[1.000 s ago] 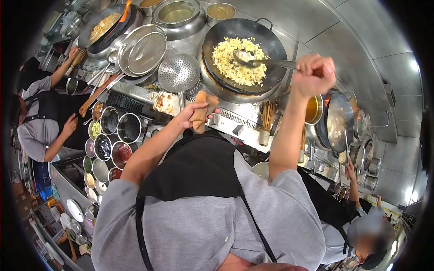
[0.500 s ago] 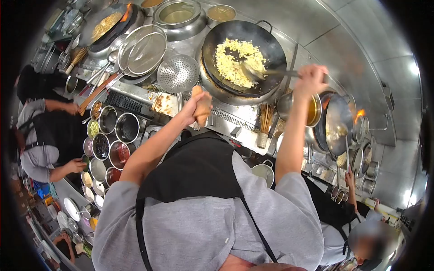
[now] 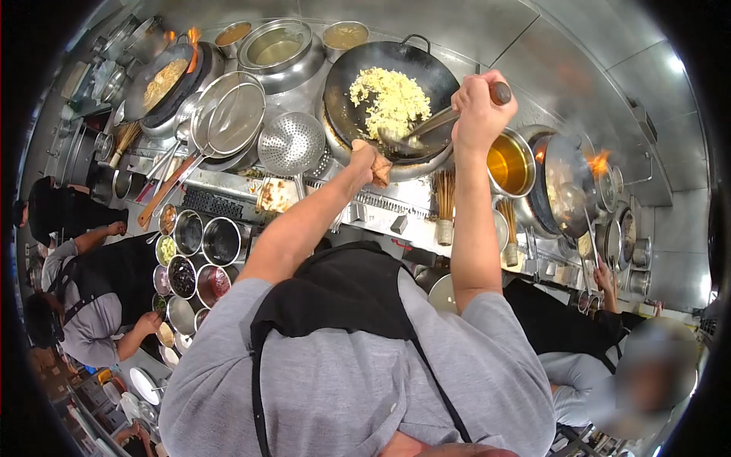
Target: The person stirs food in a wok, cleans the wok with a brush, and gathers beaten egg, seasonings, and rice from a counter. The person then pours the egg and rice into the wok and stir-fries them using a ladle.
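A black wok (image 3: 343, 95) sits on the burner before me, with yellow, crumbly, egg-like food (image 3: 392, 95) heaped in its middle. My right hand (image 3: 483, 110) is wrapped round the wood-ended handle of a metal ladle (image 3: 434, 123), whose bowl rests low in the wok by the near edge of the food. At the wok's front rim, my left hand (image 3: 363, 161) grips a folded tan cloth (image 3: 381, 172); the part of the rim behind it is hidden.
Left of the wok lie a perforated skimmer (image 3: 291, 142) and wire strainers (image 3: 228, 114). A pot of amber liquid (image 3: 512, 161) stands close by my right forearm. Bamboo brushes (image 3: 445, 206) stand at the front edge. Co-workers are at both sides, one beside a flaming wok (image 3: 567, 183).
My left hand has moved with the cloth up and right to the wok's front rim. The food is gathered from a ring into a heap, and the ladle has shifted toward the near side.
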The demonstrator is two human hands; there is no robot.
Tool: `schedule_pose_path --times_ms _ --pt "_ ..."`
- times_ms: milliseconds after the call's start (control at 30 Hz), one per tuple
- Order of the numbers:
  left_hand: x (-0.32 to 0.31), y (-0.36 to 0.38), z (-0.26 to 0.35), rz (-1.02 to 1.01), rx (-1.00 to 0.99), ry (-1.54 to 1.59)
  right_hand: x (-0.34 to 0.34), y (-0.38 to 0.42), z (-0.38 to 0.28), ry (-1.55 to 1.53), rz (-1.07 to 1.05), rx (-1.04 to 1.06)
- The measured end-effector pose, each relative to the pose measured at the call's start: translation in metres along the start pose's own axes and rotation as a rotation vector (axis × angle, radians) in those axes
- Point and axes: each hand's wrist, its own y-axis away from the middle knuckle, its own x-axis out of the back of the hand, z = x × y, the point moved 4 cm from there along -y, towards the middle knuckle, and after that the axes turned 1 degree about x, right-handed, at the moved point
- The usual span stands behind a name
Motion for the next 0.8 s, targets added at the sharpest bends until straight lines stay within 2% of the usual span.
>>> schedule_pose_path --times_ms 33,100,133,233,267,300,367,433,500,567,600,633,667,700,767,800 --pt "0.002 0.016 -0.007 -0.034 0.119 0.021 0.008 0.002 0.007 -0.029 -0.047 -0.048" --pt "-0.006 0.093 0.002 -0.113 0.344 0.07 0.034 -0.015 0.028 -0.004 0.041 0.004" --pt "-0.014 0.155 0.023 -0.046 0.396 0.108 0.045 -0.019 0.033 0.008 0.091 0.025" --pt "-0.006 0.17 0.042 -0.192 0.518 0.069 0.036 -0.012 -0.017 -0.134 0.057 -0.028" --pt "-0.006 0.171 0.048 -0.094 0.416 0.086 0.022 0.001 -0.026 -0.125 0.013 0.001" --pt "0.004 0.148 0.035 -0.19 0.332 0.092 0.005 0.015 -0.021 -0.074 0.064 0.061" --pt "0.051 0.069 -0.015 -0.386 0.168 0.086 0.008 0.028 0.027 0.061 -0.028 0.163" --pt "0.086 0.051 -0.042 -0.408 0.059 -0.072 0.009 0.032 0.032 0.148 -0.186 0.296" --pt "0.111 0.059 -0.073 -0.263 0.262 -0.011 -0.007 0.034 0.004 0.128 -0.272 0.402" --pt "0.082 0.172 -0.033 0.088 0.482 -0.056 -0.013 0.009 0.004 0.096 -0.197 0.271" --pt "0.077 0.166 -0.042 0.024 0.536 0.036 -0.01 -0.011 0.013 0.098 -0.108 0.056" --pt "0.073 0.162 -0.032 -0.312 0.545 0.066 -0.013 -0.021 0.01 0.074 -0.09 -0.013" --pt "0.034 0.202 0.01 -0.278 0.57 0.181 -0.019 -0.031 0.006 0.048 -0.078 -0.081" --pt "0.024 0.18 0.032 -0.53 0.515 0.186 -0.025 -0.041 0.01 0.018 -0.072 -0.147" --pt "0.014 0.127 0.044 -0.277 0.322 0.129 -0.037 -0.046 0.038 0.002 -0.095 -0.054" --pt "0.024 0.108 0.028 -0.286 0.244 0.059 -0.038 -0.049 0.055 -0.004 -0.103 -0.004"
